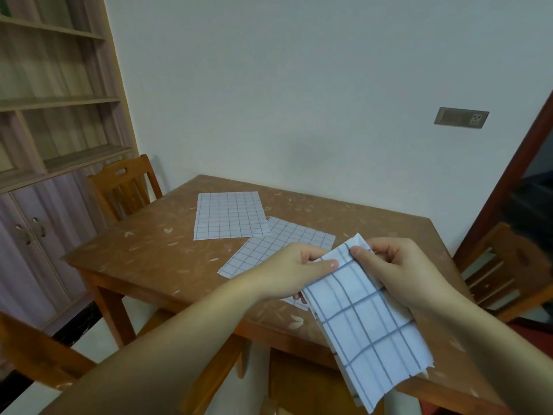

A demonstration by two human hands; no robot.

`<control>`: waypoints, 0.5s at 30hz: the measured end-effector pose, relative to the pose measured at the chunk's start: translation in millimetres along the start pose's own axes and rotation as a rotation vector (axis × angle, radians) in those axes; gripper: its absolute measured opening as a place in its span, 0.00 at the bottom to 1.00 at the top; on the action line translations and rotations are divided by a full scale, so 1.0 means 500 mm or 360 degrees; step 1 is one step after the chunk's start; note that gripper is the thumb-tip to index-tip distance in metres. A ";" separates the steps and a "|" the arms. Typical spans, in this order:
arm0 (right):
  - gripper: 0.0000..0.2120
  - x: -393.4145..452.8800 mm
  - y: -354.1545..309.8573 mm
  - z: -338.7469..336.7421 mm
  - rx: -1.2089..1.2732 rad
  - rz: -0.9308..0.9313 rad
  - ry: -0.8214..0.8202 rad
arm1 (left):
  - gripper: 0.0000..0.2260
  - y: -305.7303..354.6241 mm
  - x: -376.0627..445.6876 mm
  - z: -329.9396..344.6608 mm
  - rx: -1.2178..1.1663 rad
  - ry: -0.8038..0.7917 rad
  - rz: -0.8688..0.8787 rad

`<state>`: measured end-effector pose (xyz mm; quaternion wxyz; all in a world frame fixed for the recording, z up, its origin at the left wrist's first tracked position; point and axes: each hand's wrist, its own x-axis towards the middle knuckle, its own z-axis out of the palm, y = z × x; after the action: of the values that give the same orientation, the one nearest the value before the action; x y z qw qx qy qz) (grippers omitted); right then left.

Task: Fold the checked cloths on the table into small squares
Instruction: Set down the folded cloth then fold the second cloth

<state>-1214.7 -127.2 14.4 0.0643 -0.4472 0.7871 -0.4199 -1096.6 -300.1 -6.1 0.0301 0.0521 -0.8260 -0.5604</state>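
Both hands pinch the top edge of a folded checked cloth (356, 313) at lower right: left hand (287, 271), right hand (401, 265). I note two flat cloths, far one (229, 215) overlapping the near one (287, 244), at desk (149, 250) centre. Chair (125, 184) and shelving (54, 100) at left.

Soft, even indoor light fills the room, with no single source in view; the pale wall (299, 85) reads slightly grey-blue and dim. A faint shadow falls on it behind the chair (125, 187) at the left, and the doorway (535, 181) at the right edge is dark. The tabletop (149, 253) carries a dull sheen without hard glare. Wide-angle distortion bows the shelving (54, 100) and door frame, and the whole picture looks mildly soft.
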 end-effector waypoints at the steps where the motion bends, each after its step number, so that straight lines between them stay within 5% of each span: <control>1: 0.19 -0.002 -0.001 0.003 -0.0019 -0.0032 -0.0004 | 0.10 0.000 -0.003 -0.001 0.0032 0.0000 0.0019; 8: 0.20 -0.012 -0.024 0.024 -0.0012 -0.0123 -0.0112 | 0.13 0.006 -0.002 0.005 0.0082 0.0218 0.0268; 15: 0.17 -0.044 -0.023 -0.003 0.0187 0.0206 -0.0388 | 0.14 -0.015 -0.005 -0.049 -0.0085 0.0553 0.0259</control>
<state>-1195.0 -112.7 17.5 0.2124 -0.4387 0.7748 -0.4026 -1091.1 -325.1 -4.0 0.2190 0.0804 -0.7948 -0.5603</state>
